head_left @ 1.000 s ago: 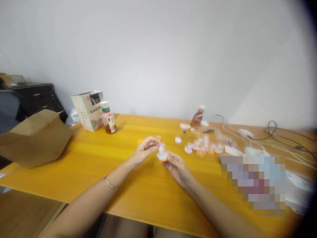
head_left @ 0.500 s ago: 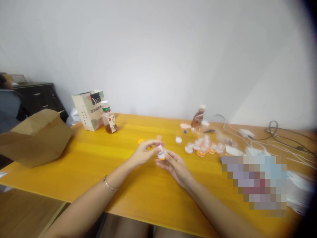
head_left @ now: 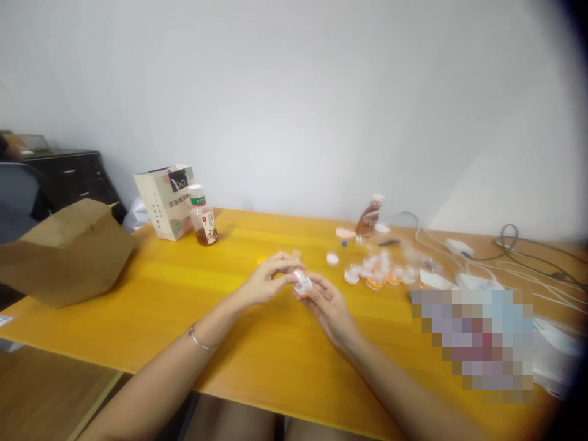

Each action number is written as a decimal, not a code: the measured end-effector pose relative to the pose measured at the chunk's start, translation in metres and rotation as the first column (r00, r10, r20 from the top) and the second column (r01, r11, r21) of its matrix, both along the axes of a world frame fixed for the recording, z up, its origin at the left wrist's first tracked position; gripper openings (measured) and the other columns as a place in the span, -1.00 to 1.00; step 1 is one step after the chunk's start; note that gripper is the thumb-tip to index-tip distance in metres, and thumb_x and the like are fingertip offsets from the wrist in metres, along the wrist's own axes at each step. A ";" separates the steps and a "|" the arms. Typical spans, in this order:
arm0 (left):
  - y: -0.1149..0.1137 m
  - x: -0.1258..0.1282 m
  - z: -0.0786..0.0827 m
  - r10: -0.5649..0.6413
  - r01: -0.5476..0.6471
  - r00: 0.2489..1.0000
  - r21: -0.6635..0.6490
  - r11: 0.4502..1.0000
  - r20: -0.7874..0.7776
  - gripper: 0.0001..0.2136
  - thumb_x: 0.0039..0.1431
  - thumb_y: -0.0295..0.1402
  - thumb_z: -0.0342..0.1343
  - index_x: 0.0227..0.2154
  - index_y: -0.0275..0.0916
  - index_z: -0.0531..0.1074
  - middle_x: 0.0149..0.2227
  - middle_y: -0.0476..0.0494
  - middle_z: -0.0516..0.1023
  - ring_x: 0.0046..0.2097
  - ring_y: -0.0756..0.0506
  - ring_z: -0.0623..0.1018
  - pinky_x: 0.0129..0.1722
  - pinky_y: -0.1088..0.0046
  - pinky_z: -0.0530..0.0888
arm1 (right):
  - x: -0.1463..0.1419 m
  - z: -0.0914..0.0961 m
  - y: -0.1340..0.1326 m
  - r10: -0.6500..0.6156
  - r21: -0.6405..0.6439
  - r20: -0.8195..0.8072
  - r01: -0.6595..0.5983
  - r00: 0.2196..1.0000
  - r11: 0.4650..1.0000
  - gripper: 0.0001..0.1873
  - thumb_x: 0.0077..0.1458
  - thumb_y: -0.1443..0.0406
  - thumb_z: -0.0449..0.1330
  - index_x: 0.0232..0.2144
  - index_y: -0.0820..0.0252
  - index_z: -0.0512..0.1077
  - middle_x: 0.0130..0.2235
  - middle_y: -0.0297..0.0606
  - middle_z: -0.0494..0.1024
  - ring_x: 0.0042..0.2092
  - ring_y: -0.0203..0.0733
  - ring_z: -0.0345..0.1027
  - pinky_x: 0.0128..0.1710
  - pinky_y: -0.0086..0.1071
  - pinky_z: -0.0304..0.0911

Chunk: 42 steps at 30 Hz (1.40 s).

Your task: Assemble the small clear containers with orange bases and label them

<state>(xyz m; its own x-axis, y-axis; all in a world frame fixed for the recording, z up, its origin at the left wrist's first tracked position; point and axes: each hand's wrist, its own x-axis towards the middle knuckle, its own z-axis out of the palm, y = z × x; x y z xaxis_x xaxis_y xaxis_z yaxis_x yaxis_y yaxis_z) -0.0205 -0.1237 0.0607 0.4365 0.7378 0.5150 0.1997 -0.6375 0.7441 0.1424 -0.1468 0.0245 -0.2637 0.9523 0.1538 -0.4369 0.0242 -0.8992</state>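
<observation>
Smooth yellow tabletop (head_left: 151,288) holds a crinkly brown paper bag (head_left: 68,251). Left hand (head_left: 266,282) and right hand (head_left: 328,306) both pinch one small clear plastic piece (head_left: 302,280) above the middle. Round little caps (head_left: 379,272) lie farther right.

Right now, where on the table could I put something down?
The table is bare between the brown paper bag and the left hand, in front of the drink bottle. Crowded right of the right hand: small orange pieces and cables.
</observation>
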 end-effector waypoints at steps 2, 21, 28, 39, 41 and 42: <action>0.001 -0.002 0.001 -0.053 0.053 0.999 -0.011 0.999 -0.009 -0.78 0.07 -0.40 0.00 -0.19 -0.27 0.39 -0.24 -0.16 0.37 -0.20 -0.02 0.38 -0.18 0.46 0.32 | 0.001 -0.001 0.000 0.060 -0.055 -0.059 -0.063 0.996 0.997 -0.78 -0.12 0.25 0.22 -0.33 0.12 0.37 -0.27 -0.34 0.49 -0.34 -0.34 0.38 -0.22 -0.38 0.27; -0.010 -0.001 0.009 0.077 -0.069 0.976 0.048 0.996 -0.203 -0.81 0.05 -0.32 0.01 -0.31 -0.28 0.41 -0.38 -0.10 0.42 -0.36 0.02 0.40 -0.31 0.51 0.33 | -0.002 -0.005 -0.003 -0.129 0.136 0.130 0.111 0.983 0.984 -0.78 -0.17 0.27 0.25 -0.38 0.12 0.35 -0.30 -0.32 0.48 -0.24 -0.23 0.35 -0.15 -0.26 0.25; -0.006 -0.004 0.008 -0.091 0.087 0.995 -0.089 0.992 -0.038 -0.74 0.06 -0.39 0.00 -0.15 -0.27 0.35 -0.16 -0.18 0.41 -0.16 -0.05 0.39 -0.14 0.44 0.31 | 0.002 0.001 -0.003 0.133 -0.075 -0.068 -0.138 0.989 0.988 -0.87 -0.07 0.22 0.18 -0.42 0.15 0.36 -0.37 -0.37 0.48 -0.36 -0.34 0.36 -0.23 -0.40 0.26; -0.009 0.001 0.006 0.027 -0.024 0.999 -0.089 0.996 0.029 -0.79 0.03 -0.34 0.05 -0.26 -0.32 0.39 -0.30 -0.14 0.44 -0.29 0.00 0.41 -0.26 0.51 0.34 | 0.000 0.001 -0.005 0.019 0.046 -0.009 -0.019 1.000 0.999 -0.78 -0.16 0.28 0.25 -0.38 0.09 0.33 -0.33 -0.38 0.47 -0.32 -0.32 0.35 -0.13 -0.29 0.25; -0.010 0.001 0.006 0.021 -0.021 1.000 -0.055 0.998 0.009 -0.79 0.03 -0.34 0.05 -0.27 -0.32 0.39 -0.33 -0.12 0.42 -0.32 0.02 0.40 -0.29 0.52 0.34 | -0.001 0.001 -0.006 -0.005 0.054 -0.005 0.005 1.000 0.999 -0.79 -0.17 0.29 0.25 -0.40 0.09 0.32 -0.31 -0.37 0.46 -0.31 -0.31 0.35 -0.13 -0.27 0.25; -0.010 0.001 0.007 0.021 -0.020 1.000 -0.041 0.999 0.003 -0.79 0.03 -0.33 0.05 -0.27 -0.32 0.39 -0.34 -0.11 0.42 -0.33 0.02 0.39 -0.30 0.53 0.34 | -0.001 0.001 -0.007 -0.015 0.058 -0.004 0.015 1.000 0.998 -0.79 -0.17 0.29 0.25 -0.41 0.09 0.31 -0.31 -0.37 0.46 -0.30 -0.30 0.35 -0.13 -0.26 0.26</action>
<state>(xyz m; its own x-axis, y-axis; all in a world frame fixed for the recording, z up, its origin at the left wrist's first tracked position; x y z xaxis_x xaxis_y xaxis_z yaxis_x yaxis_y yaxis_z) -0.0195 -0.1338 0.0676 0.4191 0.7669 0.4859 0.2095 -0.6025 0.7701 0.1409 -0.1533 0.0250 -0.2490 0.9455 0.2101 -0.4391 0.0832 -0.8946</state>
